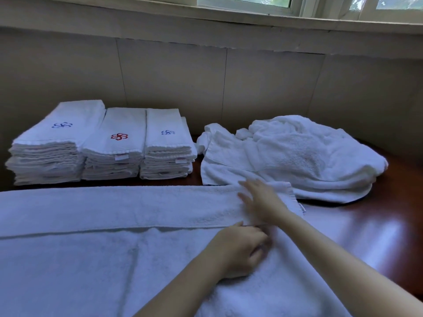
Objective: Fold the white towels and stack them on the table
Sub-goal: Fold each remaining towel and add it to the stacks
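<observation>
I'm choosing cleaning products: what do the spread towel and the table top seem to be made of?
The spread towel looks like white terry cloth, probably cotton: it has a matte, fuzzy pile and folds softly and thickly. The table top looks like reddish-brown wood or veneer under glossy varnish, as it shows pale reflections. I cannot tell which.

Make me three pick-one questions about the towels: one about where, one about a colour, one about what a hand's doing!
1. Where is the crumpled heap of white towels? A) on the windowsill B) right of the three folded white towel stacks C) on top of them
2. What colour is the stitched flower on the middle stack? A) green B) yellow C) red
3. What is the right hand doing? A) lying flat on the large spread white towel B) holding a cup C) making a fist
Answers: B, it lies beside them; C, red thread shows; A, its fingers are straight.
</observation>
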Demonstrator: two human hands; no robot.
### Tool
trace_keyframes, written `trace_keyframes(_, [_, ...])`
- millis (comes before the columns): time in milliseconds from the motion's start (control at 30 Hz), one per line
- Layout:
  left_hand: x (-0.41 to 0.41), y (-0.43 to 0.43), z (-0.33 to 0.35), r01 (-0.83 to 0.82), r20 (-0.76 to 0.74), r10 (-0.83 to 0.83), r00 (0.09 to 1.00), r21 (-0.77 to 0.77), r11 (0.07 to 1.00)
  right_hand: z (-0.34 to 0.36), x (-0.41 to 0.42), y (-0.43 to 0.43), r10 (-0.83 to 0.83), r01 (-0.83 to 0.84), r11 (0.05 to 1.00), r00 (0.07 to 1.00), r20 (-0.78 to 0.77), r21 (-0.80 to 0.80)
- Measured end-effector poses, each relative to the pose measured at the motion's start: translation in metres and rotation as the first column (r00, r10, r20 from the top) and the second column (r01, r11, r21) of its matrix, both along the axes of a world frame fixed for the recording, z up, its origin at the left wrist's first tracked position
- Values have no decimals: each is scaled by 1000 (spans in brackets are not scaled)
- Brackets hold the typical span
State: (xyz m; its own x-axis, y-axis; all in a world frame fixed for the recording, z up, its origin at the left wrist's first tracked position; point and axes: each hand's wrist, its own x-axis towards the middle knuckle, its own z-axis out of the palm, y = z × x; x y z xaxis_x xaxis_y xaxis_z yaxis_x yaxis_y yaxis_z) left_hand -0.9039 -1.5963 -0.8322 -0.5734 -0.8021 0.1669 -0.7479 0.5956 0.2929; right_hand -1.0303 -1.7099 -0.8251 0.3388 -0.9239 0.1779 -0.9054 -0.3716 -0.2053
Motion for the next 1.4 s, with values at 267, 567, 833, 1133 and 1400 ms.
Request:
trace_keyframes(267, [163, -13, 11, -796, 316, 736, 599, 137, 589, 1, 4, -4, -258, 309, 912, 943, -210, 270])
trace_keyframes(567, [245, 8, -9, -846, 282, 798, 533, 159, 509, -18, 134, 29, 145, -119, 968, 984, -107, 219])
trace_keyframes(833, [387, 117, 4, -993, 273, 962, -15, 109, -46, -16, 139, 34, 147, -153, 985, 986, -83, -75])
trace_keyframes(1133, [298, 206, -14, -320, 414, 446, 793, -339, 885, -1, 194, 167, 806, -767, 590, 580, -122, 252])
trace_keyframes(1400, [346, 216, 14, -677, -42, 751, 659, -468, 568, 20, 193, 196, 666, -666, 742, 718, -203, 75])
